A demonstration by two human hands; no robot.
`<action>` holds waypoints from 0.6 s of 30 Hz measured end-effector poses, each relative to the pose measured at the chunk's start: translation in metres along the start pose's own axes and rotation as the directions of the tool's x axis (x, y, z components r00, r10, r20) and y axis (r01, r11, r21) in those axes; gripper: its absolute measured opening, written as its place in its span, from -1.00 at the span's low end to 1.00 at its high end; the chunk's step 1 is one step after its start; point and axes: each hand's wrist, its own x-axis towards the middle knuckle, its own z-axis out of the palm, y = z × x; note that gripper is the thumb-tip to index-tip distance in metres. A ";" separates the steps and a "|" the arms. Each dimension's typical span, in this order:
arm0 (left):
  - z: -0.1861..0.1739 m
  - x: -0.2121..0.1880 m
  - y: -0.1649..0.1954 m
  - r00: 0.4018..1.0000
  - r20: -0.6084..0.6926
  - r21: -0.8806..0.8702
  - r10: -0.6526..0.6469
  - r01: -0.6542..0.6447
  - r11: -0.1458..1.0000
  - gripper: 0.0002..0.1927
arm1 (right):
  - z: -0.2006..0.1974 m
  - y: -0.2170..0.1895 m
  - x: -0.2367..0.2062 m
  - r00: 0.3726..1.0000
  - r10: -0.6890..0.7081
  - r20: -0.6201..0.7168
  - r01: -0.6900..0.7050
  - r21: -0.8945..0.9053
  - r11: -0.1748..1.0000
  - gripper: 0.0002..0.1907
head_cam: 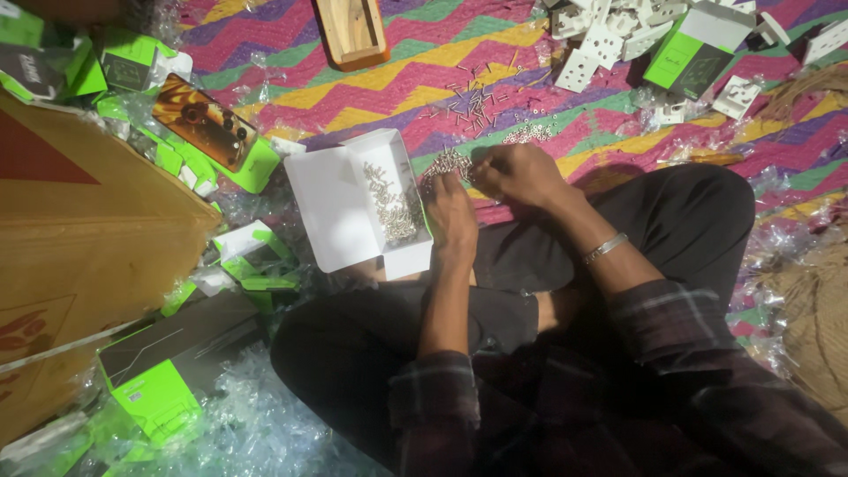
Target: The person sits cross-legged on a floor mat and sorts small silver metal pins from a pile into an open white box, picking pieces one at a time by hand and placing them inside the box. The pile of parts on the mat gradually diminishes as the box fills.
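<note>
- Down on a zigzag rug (495, 53) of pink, yellow, purple and green, a cross-legged person in dark trousers and a checked shirt is seen from above.
- The left hand (452, 216) is laid knuckles-up just beside the right edge of a small white box (340, 212); its fingers are curled towards a heap of small metal screws (449, 162), which the fingertips touch. Whether any screw is pinched cannot be told.
- The right hand (517, 172) is held loosely closed over the same heap, fingers bent down onto it; what, if anything, is gripped is hidden. A metal bangle (604, 248) is worn on that wrist.
- The white box is open, its lid flat to the left, and a strip of screws (393, 208) is seen lying in its right half.
- More loose screws (473, 102) are scattered on the rug beyond the hands.
- White plastic socket parts (605, 35) are piled at the top right, next to a green and black carton (693, 53).
- A wooden tray (353, 31) is set at the top centre.
- Green cartons (159, 389) and clear plastic wrappers (256, 424) are strewn on the left, beside a large brown cardboard sheet (88, 238).
</note>
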 end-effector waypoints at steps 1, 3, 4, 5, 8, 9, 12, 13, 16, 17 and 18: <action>0.000 0.000 -0.001 1.000 0.022 0.001 -0.015 0.015 1.000 -0.92 | -0.001 -0.003 -0.001 1.000 0.004 0.009 -0.004 0.013 1.000 -0.74; 0.001 0.000 0.000 0.996 0.070 0.003 -0.047 0.046 0.999 -0.93 | -0.003 -0.008 -0.003 0.999 0.013 0.029 -0.015 0.041 0.999 -0.76; 0.001 -0.002 0.001 0.997 0.062 -0.054 -0.052 0.056 0.997 -0.92 | -0.004 -0.009 -0.004 0.999 -0.030 0.028 0.028 0.051 0.998 -0.78; 0.001 -0.002 0.003 0.997 0.053 -0.111 -0.058 0.063 0.992 -0.87 | -0.004 -0.009 -0.004 0.997 -0.074 0.027 0.072 0.061 0.996 -0.80; 0.005 -0.001 0.008 0.999 -0.032 -0.350 -0.042 0.028 0.936 -0.85 | -0.001 -0.003 -0.002 0.978 -0.206 0.007 0.205 0.100 0.974 -0.71; 0.008 0.000 0.008 0.997 -0.070 -0.435 -0.034 0.000 0.900 -0.87 | 0.001 0.000 -0.001 0.968 -0.249 -0.005 0.248 0.115 0.962 -0.64; 0.011 0.000 0.006 0.999 -0.033 -0.484 -0.010 -0.007 0.875 -0.88 | 0.008 0.010 0.001 0.983 -0.181 0.025 0.181 -0.003 0.983 -0.78; 0.012 0.000 0.005 0.999 -0.047 -0.512 0.002 -0.026 0.858 -0.88 | 0.009 0.013 0.002 0.979 -0.203 0.001 0.203 -0.023 0.979 -0.78; 0.015 -0.002 0.002 0.997 -0.073 -0.563 0.024 -0.061 0.824 -0.87 | 0.008 0.013 0.001 0.968 -0.245 -0.043 0.243 -0.054 0.969 -0.74; 0.015 -0.002 0.002 0.997 -0.069 -0.559 0.022 -0.057 0.827 -0.87 | 0.007 0.011 0.001 0.969 -0.245 -0.042 0.244 -0.041 0.969 -0.72; 0.015 -0.001 0.001 0.998 -0.067 -0.554 0.021 -0.055 0.831 -0.87 | 0.005 0.008 0.000 0.968 -0.246 -0.040 0.245 -0.028 0.969 -0.70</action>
